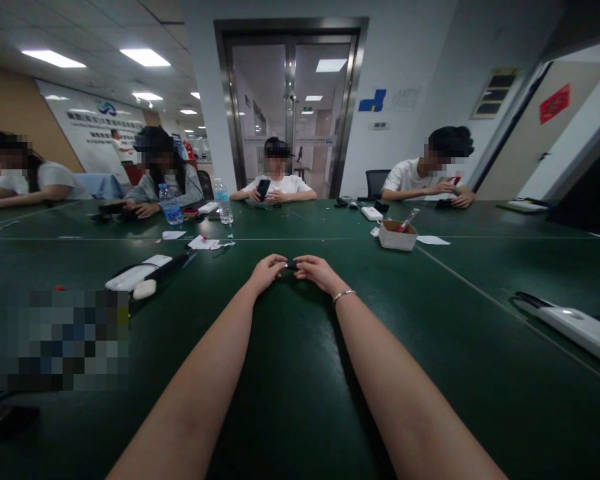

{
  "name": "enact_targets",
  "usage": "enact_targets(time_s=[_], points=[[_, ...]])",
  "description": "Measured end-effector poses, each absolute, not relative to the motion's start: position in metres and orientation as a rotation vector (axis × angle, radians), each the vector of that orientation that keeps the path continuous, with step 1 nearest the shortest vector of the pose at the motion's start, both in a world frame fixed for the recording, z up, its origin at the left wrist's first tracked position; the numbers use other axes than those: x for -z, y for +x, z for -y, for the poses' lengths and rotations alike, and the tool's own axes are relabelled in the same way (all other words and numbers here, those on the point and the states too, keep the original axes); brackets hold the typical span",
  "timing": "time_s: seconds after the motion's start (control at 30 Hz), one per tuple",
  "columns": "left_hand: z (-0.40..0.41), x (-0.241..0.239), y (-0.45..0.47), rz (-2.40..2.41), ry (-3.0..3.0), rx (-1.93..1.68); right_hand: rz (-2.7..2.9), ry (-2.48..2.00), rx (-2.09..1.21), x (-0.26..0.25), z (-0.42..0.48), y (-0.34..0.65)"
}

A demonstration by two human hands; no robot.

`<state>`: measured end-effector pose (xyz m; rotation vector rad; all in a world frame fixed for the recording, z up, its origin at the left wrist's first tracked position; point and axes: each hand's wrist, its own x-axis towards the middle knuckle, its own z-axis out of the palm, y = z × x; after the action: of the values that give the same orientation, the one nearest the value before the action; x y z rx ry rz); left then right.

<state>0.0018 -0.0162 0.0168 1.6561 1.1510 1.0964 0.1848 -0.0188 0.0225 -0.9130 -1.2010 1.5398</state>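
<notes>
Both my arms stretch forward over a dark green table [300, 373]. My left hand [267, 271] and my right hand [318, 271] meet at the table's middle, fingers curled in a pinch. Between the fingertips sits a small dark object [291, 266], too small to name, and both hands grip it. A thin silver bracelet [343, 295] circles my right wrist.
A small cardboard box [398, 235] with a pen stands ahead right. White power strips lie at left [137, 276] and right [577, 328]. Two water bottles [223, 201] and paper scraps [203, 243] sit beyond. Several people sit along the far side.
</notes>
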Motion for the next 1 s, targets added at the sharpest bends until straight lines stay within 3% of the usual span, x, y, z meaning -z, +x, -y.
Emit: enact_targets(time_s=[1.0], points=[[0.0112, -0.0116, -0.0006, -1.144, 1.672, -1.063, 1.198, -0.937, -1.541, -0.0262, 0.0216, 0.1833]])
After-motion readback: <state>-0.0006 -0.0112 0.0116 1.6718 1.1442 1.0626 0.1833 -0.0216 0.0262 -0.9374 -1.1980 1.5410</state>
